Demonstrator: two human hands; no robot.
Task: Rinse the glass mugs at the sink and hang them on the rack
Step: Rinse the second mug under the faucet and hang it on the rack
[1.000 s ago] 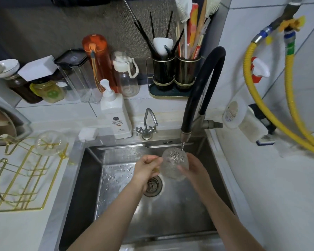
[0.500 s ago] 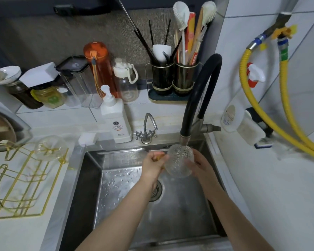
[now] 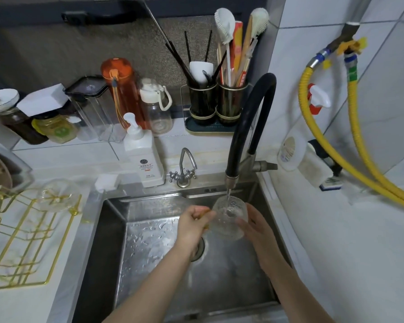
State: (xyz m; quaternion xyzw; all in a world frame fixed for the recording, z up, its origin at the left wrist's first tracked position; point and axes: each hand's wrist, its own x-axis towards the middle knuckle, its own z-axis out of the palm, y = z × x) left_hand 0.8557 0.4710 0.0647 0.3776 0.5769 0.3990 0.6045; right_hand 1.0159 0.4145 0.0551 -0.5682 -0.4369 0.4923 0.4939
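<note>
A textured glass mug [image 3: 228, 219] is held over the steel sink [image 3: 117, 213], right under the black faucet's spout [image 3: 231, 180]. A thin stream of water runs into its open mouth. My left hand [image 3: 191, 226] grips the mug's golden handle. My right hand [image 3: 254, 226] cups the mug's right side. A second glass mug [image 3: 56, 198] hangs on the gold wire rack [image 3: 26, 238] on the counter to the left.
A white soap pump bottle [image 3: 142, 159] and a small tap [image 3: 184, 170] stand behind the sink. Jars, bottles and utensil holders [image 3: 216, 106] line the back ledge. Yellow hoses [image 3: 336, 159] run along the right wall. A sponge holder [image 3: 313, 164] sits right of the faucet.
The mug was lifted close to the spout, then lowered a little and tipped mouth-up under the stream. Both hands have stayed on it.
</note>
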